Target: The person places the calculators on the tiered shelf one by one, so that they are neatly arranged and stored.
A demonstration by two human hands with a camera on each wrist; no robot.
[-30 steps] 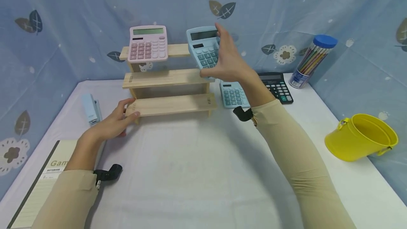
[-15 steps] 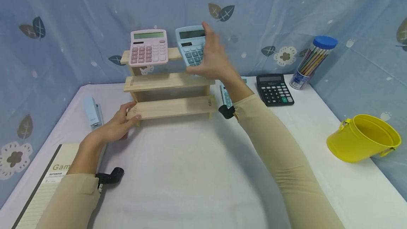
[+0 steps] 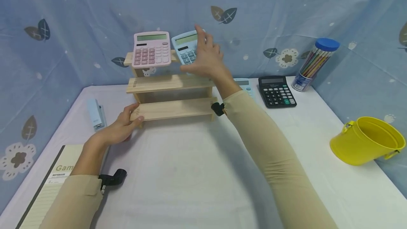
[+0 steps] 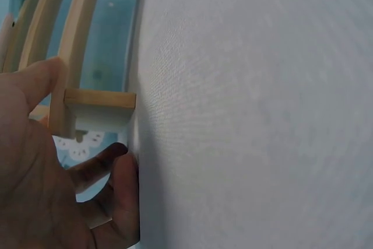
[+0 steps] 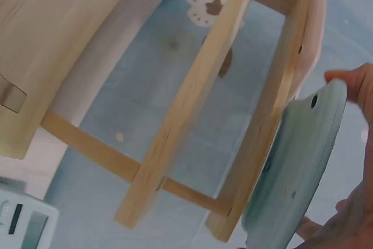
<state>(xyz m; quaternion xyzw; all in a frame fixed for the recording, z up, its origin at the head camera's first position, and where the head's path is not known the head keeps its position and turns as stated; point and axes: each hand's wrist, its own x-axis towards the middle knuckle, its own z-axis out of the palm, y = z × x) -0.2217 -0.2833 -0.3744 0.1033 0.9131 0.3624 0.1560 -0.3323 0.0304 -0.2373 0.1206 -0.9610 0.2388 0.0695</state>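
My right hand (image 3: 206,56) grips a light blue calculator (image 3: 185,48) by its right side, thumb low and fingers near the top. It leans at a slant at the top tier of a three-tier wooden shelf (image 3: 173,109), close beside a pink calculator (image 3: 152,49) propped there. From the right wrist view, the calculator's back edge (image 5: 300,167) lies along the top board. My left hand (image 3: 119,127) holds the left end of the bottom board; in the left wrist view its thumb presses the wood (image 4: 99,98) and the other fingers curl below.
On the table behind my right forearm lie another light blue calculator (image 3: 244,84) and a black calculator (image 3: 276,92). A blue-lidded pen jar (image 3: 314,64) leans in the back corner. Right is a tipped yellow bucket (image 3: 359,146); left are a blue stapler (image 3: 96,114) and a notebook (image 3: 47,190).
My right hand has carried the light blue calculator left along the top tier, up to the pink one, and its slant has changed. My left hand keeps its place on the shelf.
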